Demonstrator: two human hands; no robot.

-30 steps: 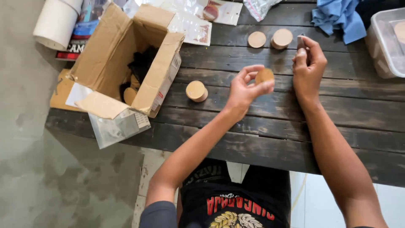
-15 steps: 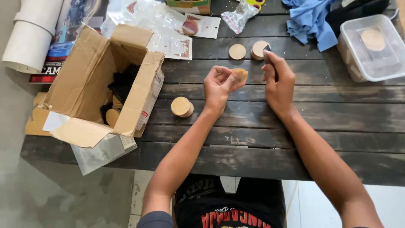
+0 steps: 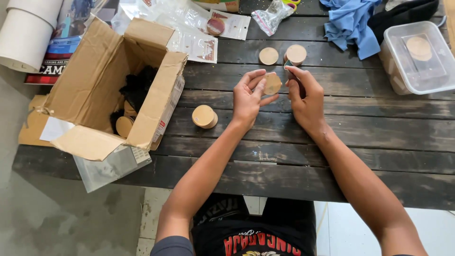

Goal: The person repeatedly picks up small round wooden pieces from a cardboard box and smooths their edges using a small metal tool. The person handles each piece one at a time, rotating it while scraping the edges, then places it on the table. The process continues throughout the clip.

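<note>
Forearms reach up from the bottom edge over a dark plank table (image 3: 332, 156). At center, the left hand (image 3: 247, 99) pinches 1 round tan disc (image 3: 272, 83); the right hand (image 3: 307, 97) curls around something small I cannot identify. Another disc (image 3: 204, 116) lies left; 2 more (image 3: 268, 56) beyond.

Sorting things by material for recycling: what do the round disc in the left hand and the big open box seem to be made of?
Disc: probably light unfinished wood or fibreboard; pale tan, matte, no shine. Box: plain brown corrugated cardboard, with creased, bent flaps.
</note>
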